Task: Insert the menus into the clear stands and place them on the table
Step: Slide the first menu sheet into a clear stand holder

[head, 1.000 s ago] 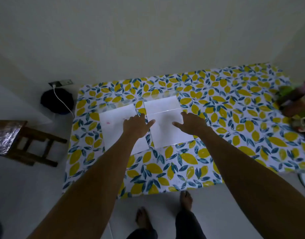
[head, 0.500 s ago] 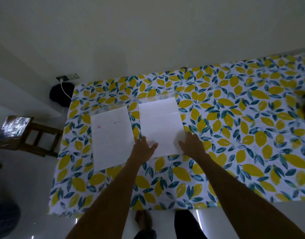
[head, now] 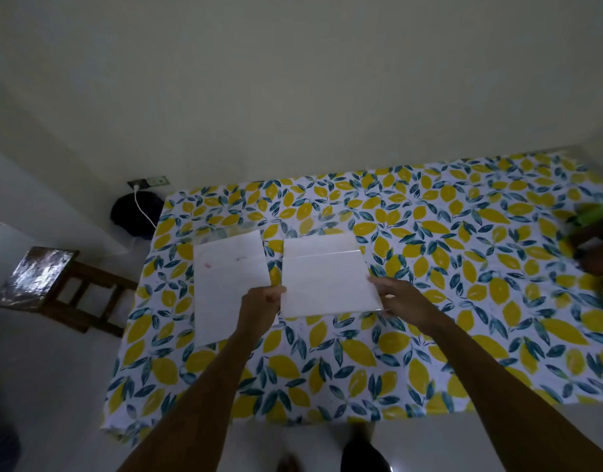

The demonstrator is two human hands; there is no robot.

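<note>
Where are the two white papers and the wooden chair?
Right paper point(head: 324, 277), head view, middle of the sheet held by both hands.
Left paper point(head: 225, 284), head view, middle of the sheet lying on the tablecloth.
Wooden chair point(head: 38, 270), head view, its shiny seat.

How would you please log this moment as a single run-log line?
hands: left and right grip right white paper sheet by near corners | left white paper sheet: flat on lemon-print tablecloth, untouched
</note>
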